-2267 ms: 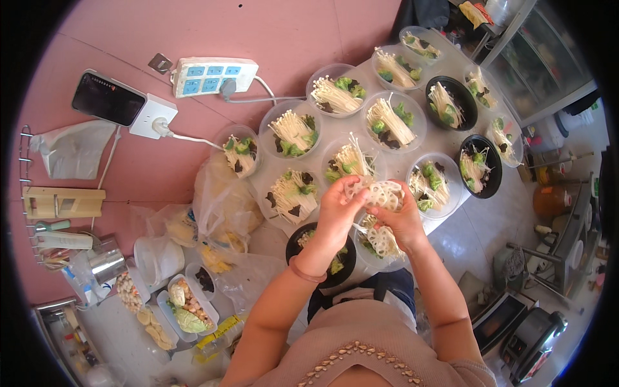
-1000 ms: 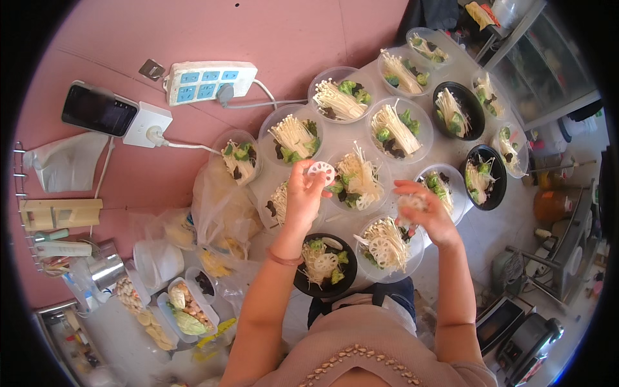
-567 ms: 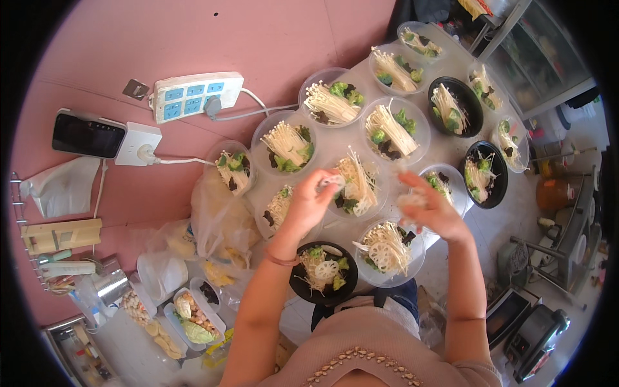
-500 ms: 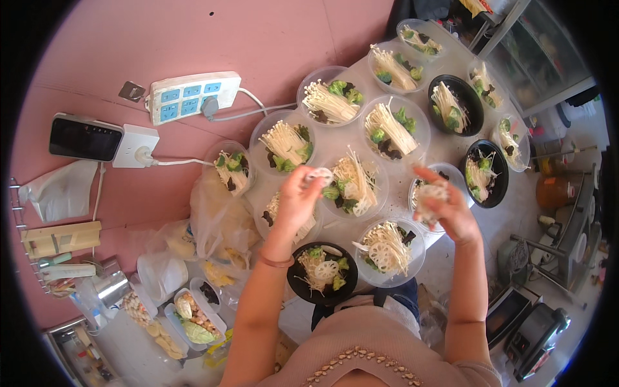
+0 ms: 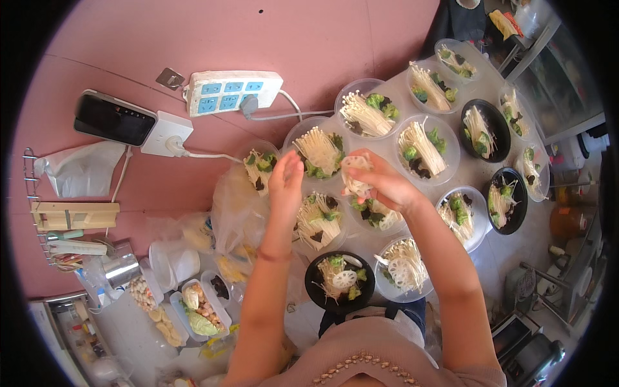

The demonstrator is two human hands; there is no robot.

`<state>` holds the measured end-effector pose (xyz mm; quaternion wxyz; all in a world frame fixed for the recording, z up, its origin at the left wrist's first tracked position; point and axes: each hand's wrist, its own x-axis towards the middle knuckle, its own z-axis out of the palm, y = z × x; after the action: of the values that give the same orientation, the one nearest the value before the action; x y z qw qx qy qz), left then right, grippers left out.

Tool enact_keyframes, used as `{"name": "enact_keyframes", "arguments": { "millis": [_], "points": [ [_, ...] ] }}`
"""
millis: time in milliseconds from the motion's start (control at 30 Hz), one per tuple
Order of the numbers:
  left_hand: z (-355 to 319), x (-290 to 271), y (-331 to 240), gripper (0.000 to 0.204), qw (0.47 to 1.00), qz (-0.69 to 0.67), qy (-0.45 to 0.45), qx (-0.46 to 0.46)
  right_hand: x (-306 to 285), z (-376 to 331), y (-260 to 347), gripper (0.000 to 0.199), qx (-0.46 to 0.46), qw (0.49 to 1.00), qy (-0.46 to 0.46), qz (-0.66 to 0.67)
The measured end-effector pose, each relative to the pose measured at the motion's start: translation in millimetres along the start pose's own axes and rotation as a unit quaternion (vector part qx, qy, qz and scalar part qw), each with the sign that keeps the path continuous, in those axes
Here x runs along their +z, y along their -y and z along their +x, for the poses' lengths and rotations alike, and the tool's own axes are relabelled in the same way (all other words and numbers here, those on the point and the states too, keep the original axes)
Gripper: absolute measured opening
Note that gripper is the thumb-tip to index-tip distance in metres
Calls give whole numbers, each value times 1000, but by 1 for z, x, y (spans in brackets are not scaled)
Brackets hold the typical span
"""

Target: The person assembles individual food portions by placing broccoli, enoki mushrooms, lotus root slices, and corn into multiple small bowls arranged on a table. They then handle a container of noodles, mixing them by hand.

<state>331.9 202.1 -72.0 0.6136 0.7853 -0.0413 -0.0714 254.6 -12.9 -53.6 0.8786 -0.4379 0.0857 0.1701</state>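
Observation:
My right hand (image 5: 390, 184) grips a small stack of pale lotus root slices (image 5: 356, 169) above the middle of the table. Close to its left, my left hand (image 5: 285, 184) is raised with its fingers stretched upward; I see nothing in it. Below the left hand stands a clear bowl of enoki mushrooms (image 5: 319, 222) with broccoli and black fungus. Another clear bowl (image 5: 387, 222), partly hidden under my right hand, has a lotus slice on its mushrooms. Lotus slices also lie in the near black bowl (image 5: 345, 278) and in the clear bowl (image 5: 405, 274) beside it.
Several more clear and black bowls of enoki and broccoli fill the table (image 5: 422, 193) toward the far right. On the left are a power strip (image 5: 232, 93), a phone (image 5: 115, 118), a plastic bag (image 5: 242, 200) and a tub of cut vegetables (image 5: 200, 309).
The whole view has shifted, so the table sits further right. My right hand has moved left over the middle bowls with its lotus slices. The slice in my left hand no longer shows.

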Motion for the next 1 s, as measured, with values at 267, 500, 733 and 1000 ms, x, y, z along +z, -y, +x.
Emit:
{"name": "enact_keyframes", "arguments": {
  "millis": [267,500,733,1000],
  "points": [
    [-46,38,-19,34,974,-88,195,73,0,-36,-29,42,-37,986,-9,160],
    [-35,41,-26,26,938,-132,296,-119,-1,-46,-36,39,13,994,-41,99],
    [-47,49,-23,22,979,50,115,164,15,-52,-39,32,-46,956,-109,269],
    [-79,50,-13,35,988,-62,142,23,29,-55,-55,29,-125,911,-112,376]
  ]
}}
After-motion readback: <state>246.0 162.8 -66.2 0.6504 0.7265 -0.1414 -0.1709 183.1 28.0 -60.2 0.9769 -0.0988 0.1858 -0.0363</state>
